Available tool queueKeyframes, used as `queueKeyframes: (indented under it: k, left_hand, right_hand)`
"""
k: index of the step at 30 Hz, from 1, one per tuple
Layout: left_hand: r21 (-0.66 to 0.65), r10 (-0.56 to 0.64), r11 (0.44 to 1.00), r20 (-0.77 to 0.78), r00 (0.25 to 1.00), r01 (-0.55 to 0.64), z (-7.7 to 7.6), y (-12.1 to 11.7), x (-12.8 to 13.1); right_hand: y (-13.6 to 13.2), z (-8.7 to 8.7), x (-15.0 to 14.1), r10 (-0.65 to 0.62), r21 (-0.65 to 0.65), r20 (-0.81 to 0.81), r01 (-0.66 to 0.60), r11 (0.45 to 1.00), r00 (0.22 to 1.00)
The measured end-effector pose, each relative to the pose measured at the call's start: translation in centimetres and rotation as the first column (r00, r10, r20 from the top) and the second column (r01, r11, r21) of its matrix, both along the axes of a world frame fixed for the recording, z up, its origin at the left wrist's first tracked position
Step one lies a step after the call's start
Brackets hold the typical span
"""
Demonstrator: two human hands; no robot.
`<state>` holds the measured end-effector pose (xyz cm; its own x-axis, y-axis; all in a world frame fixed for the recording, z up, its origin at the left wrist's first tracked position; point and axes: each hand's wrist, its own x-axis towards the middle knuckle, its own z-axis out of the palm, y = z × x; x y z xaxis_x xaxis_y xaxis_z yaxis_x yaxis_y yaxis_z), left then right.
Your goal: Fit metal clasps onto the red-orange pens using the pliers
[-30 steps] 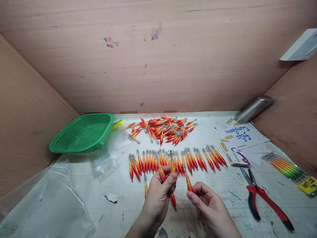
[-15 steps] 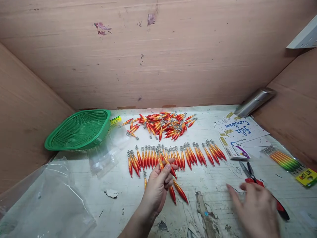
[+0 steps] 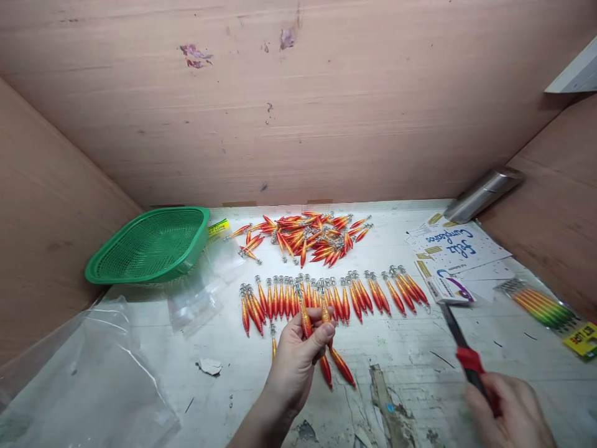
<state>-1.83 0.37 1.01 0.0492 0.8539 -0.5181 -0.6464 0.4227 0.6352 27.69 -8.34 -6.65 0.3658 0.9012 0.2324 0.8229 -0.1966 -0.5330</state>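
Note:
My left hand (image 3: 295, 361) is closed around two red-and-gold squid jigs (image 3: 305, 314), their hooked ends pointing up. Just past that hand, two more jigs (image 3: 342, 368) show their red tips, partly hidden behind it. At the lower right, my right hand (image 3: 513, 414) grips a pair of red-and-black-handled scissors (image 3: 459, 336) with the blades together and pointing away from me. Beyond my left hand lies a row of jigs (image 3: 359, 300), hooks toward the back wall, with a loose pile of jigs (image 3: 317, 236) behind it.
A green plastic basket (image 3: 149, 246) stands at left, near clear plastic bags (image 3: 88, 373). At right lie printed cards (image 3: 459, 249), a small white box (image 3: 443, 283), a packet of lures (image 3: 543, 308) and a metal flask (image 3: 485, 194). Cardboard walls enclose the table.
My right hand has taken hold of the scissors, lifted them and closed their blades. In my left hand the two jigs have become more upright and parallel.

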Motion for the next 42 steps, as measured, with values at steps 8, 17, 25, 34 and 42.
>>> queueKeyframes:
  k: [8,17,25,34,42]
  left_hand:
    - [0.101,-0.034,0.994,-0.029,0.999,0.037,0.3,-0.4,0.3]
    - [0.108,-0.024,0.994,-0.098,0.995,0.035,-0.2,-0.6,0.2]
    - [0.132,-0.052,0.989,-0.117,0.992,0.067,-0.1,-0.9,0.4]
    - [0.128,-0.040,0.991,-0.058,0.998,0.047,0.0,-1.1,0.5]
    - [0.209,-0.020,0.976,-0.166,0.986,0.055,-0.1,-1.5,0.4]
  right_hand:
    - [1.5,6.3,-14.8,0.434,0.200,-0.536,-0.390,0.899,0.724]
    - [2.8,6.1,-14.8,0.432,0.181,-0.591,-0.410,0.894,0.681]
    - [3.0,6.5,-15.3,0.476,0.212,-0.627,-0.453,0.866,0.617]
    - [2.7,5.4,-15.8,0.491,0.271,-0.546,-0.412,0.870,0.678]
    - [2.5,5.1,-16.0,0.484,0.305,-0.478,-0.378,0.874,0.733]
